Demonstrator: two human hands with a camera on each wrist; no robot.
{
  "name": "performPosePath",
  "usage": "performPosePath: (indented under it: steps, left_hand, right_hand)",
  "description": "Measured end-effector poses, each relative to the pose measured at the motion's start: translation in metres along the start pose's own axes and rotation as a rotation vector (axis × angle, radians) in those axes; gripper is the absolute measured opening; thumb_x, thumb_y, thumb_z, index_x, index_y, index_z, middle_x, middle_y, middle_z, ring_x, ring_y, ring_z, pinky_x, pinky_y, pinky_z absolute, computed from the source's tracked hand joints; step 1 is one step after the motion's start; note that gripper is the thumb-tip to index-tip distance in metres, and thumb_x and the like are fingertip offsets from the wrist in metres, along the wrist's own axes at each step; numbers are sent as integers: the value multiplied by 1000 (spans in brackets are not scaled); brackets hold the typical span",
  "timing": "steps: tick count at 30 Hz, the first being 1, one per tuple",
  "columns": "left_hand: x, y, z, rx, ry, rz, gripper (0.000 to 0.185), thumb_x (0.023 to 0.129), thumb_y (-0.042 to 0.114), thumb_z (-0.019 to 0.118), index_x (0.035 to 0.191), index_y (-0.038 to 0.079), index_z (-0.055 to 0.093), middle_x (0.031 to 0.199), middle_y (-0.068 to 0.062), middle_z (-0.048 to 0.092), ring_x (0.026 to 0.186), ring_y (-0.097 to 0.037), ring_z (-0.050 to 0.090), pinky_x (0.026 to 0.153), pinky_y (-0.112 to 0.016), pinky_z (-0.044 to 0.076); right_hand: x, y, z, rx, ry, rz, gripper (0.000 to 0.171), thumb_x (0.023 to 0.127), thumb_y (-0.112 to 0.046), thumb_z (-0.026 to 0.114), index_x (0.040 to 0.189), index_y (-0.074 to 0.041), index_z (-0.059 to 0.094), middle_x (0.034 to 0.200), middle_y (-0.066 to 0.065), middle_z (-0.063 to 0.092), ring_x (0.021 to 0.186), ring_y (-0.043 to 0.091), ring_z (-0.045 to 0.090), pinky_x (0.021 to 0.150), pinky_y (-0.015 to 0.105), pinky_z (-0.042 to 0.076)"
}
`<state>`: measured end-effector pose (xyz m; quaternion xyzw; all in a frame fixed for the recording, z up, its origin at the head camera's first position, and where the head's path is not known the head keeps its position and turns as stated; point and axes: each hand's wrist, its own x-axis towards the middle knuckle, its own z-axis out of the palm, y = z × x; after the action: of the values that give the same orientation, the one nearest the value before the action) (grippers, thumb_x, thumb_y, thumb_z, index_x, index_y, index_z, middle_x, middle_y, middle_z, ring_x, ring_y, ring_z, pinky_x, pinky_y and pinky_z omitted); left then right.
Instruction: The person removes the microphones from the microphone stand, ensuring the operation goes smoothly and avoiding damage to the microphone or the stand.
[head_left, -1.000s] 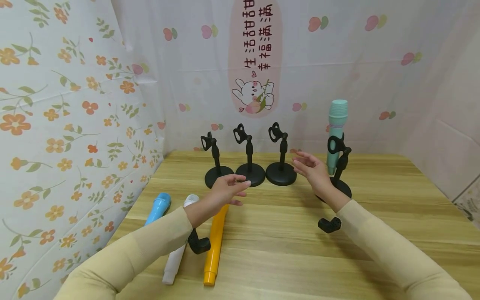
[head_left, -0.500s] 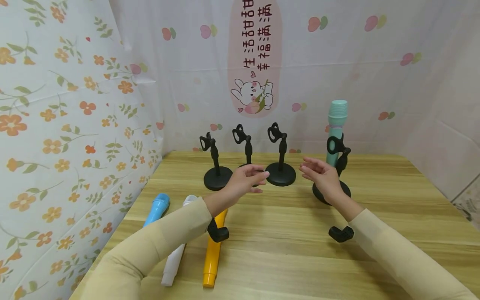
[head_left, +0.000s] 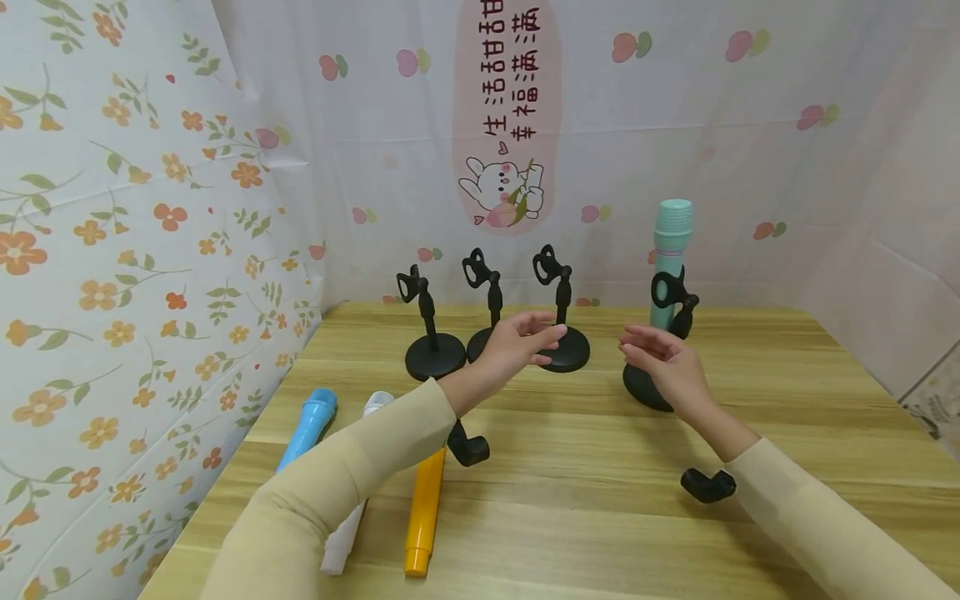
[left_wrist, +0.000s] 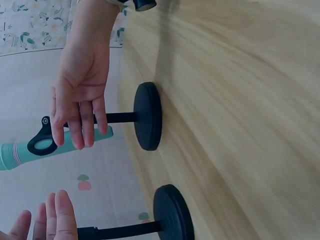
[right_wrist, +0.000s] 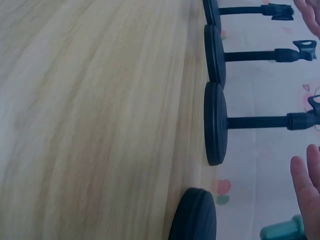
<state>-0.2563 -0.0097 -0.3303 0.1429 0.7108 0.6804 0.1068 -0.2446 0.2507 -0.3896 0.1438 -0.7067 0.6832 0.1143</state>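
Drifting rightward since 1 second ago, left hand (head_left: pixel 517 343) now hovers before third empty stand (head_left: pixel 561 333), fingers relaxed, holding nothing. Right hand (head_left: pixel 667 371), likewise loose and empty, pulled back beside stand holding teal microphone (head_left: pixel 670 250).

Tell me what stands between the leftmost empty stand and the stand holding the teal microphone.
In the head view, two more empty stands stand between the leftmost stand and the teal microphone's stand.

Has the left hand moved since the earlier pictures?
Yes. The left hand has moved right and away from the person: it was before the leftmost stand, now it hovers by the third stand.
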Motion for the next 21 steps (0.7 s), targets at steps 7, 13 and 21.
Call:
performPosePath:
  steps: [7,13,21]
  left_hand:
    - [19,5,16,31,-17,86,40,93,25,69,129,11,61,108,0,65,103,-19,64,80,-32,56]
    - [32,5,28,72,-25,131,39,93,29,68,128,14,62,107,6,63,96,-10,61,83,-33,55]
    - [54,6,42,82,-6,152,47,91,33,70,133,16,59,111,9,63,98,-5,59,77,-24,54]
  right_hand:
    - [-9,-2,-10,-135,75,-37,31,92,-12,68,122,-7,65,105,0,69,92,4,65,78,17,52]
    - [-14,-5,-22,-133,216,-23,38,90,-13,71,122,5,62,97,-9,70,86,3,66,74,16,53]
    - [-16,-9,-36,-158,404,-42,33,87,-8,73,116,6,65,92,-9,69,79,2,66,70,13,52]
